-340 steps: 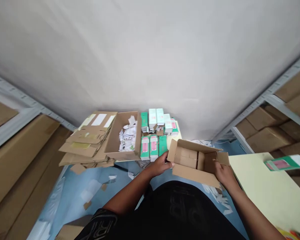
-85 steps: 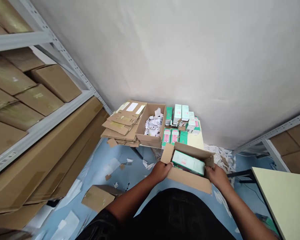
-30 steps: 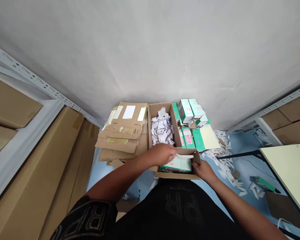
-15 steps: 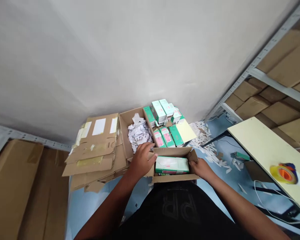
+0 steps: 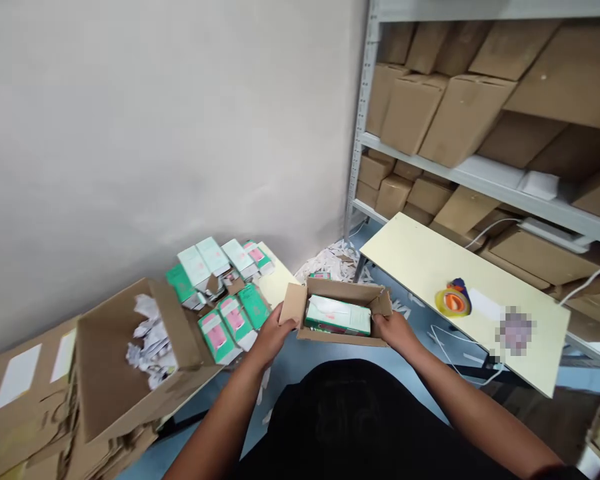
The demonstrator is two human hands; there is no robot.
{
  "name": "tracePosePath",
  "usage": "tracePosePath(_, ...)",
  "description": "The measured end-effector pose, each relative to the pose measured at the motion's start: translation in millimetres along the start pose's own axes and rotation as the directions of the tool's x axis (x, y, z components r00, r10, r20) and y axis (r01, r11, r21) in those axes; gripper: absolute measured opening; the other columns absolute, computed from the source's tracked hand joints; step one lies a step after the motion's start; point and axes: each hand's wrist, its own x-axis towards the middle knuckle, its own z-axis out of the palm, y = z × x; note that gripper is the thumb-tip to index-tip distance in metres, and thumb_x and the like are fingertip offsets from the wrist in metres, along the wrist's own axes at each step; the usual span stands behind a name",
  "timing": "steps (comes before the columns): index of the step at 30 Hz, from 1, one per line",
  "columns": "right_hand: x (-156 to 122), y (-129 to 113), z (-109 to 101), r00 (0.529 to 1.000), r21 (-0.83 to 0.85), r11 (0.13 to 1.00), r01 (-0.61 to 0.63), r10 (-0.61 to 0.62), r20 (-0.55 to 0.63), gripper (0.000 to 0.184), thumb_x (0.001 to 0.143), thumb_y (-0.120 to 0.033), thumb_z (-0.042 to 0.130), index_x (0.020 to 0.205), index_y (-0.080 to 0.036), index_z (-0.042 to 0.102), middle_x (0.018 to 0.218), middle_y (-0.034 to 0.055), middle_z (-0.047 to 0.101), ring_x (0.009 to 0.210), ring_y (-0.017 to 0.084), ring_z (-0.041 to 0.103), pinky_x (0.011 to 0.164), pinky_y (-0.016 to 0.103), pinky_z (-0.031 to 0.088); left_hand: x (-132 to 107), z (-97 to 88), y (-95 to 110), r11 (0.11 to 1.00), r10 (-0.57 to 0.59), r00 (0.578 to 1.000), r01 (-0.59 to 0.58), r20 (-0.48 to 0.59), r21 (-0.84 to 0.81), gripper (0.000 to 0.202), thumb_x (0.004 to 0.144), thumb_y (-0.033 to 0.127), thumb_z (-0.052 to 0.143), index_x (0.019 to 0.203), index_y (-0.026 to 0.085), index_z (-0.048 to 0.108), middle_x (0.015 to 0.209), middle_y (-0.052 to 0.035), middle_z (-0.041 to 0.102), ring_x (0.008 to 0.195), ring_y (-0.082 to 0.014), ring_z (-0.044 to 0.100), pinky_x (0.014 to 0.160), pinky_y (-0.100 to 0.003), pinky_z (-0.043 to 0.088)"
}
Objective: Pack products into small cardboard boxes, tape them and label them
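Note:
An open cardboard box (image 5: pixel 350 339) is held in front of my body, between both hands. Inside it lies a white and green carton (image 5: pixel 338 313). My left hand (image 5: pixel 271 333) grips the raised flap on the box's left side, thumb on top. On the opposite end, my right hand (image 5: pixel 396 331) closes around the box's right edge. Several green, pink and white cartons (image 5: pixel 229 321) rest on the table to the left, beside a larger cardboard box (image 5: pixel 114 360) with crumpled paper (image 5: pixel 151 343) in it.
To the right stands a cream table (image 5: pixel 400 250) bearing a tape dispenser (image 5: pixel 453 299) with yellow tape and a white sheet. Metal shelving (image 5: pixel 420 163) behind it is stacked with cardboard boxes. Paper scraps (image 5: pixel 333 263) litter the floor by the wall. Flattened cardboard (image 5: pixel 25 400) lies at the lower left.
My view has turned to the right, bringing more of the right table and shelving into sight. The held box has come along, and my left hand now grips its left flap.

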Motion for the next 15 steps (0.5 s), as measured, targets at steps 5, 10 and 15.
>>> tracePosePath(5, 27, 52, -55, 0.995, -0.002, 0.997, -0.080, 0.079, -0.061, 0.036, 0.095, -0.028, 0.042, 0.096, -0.014, 0.075, 0.095, 0.0155, 0.075, 0.091, 0.027, 0.068, 0.070, 0.030, 0.038, 63, 100.6, 21, 0.999, -0.035, 0.996, 0.036, 0.081, -0.020, 0.055, 0.085, 0.057, 0.056, 0.120, 0.016, 0.069, 0.116, -0.0110, 0.076, 0.112, -0.0299, 0.070, 0.100, -0.043, 0.054)
tracePosePath(10, 52, 89, -82, 0.960, 0.091, 0.977, -0.195, 0.209, -0.185, 0.037, 0.096, -0.037, 0.045, 0.103, -0.014, 0.073, 0.093, 0.0141, 0.074, 0.089, 0.027, 0.067, 0.070, 0.030, 0.039, 134, 161.0, 38, 0.996, -0.060, 0.982, 0.046, 0.177, 0.082, 0.060, 0.083, 0.060, 0.055, 0.116, 0.013, 0.071, 0.114, -0.0133, 0.077, 0.111, -0.0326, 0.071, 0.096, -0.044, 0.056)
tracePosePath(15, 87, 118, -99, 0.916, 0.396, 0.909, -0.134, 0.266, -0.300, 0.054, 0.096, -0.041, 0.043, 0.142, -0.018, 0.057, 0.101, 0.0069, 0.075, 0.094, 0.024, 0.068, 0.081, 0.032, 0.049, 215, 207.3, 44, 0.988, 0.030, 0.962, -0.069, 0.273, 0.135, 0.065, 0.088, 0.062, 0.051, 0.126, 0.011, 0.067, 0.120, -0.0148, 0.075, 0.120, -0.0338, 0.067, 0.101, -0.047, 0.054)
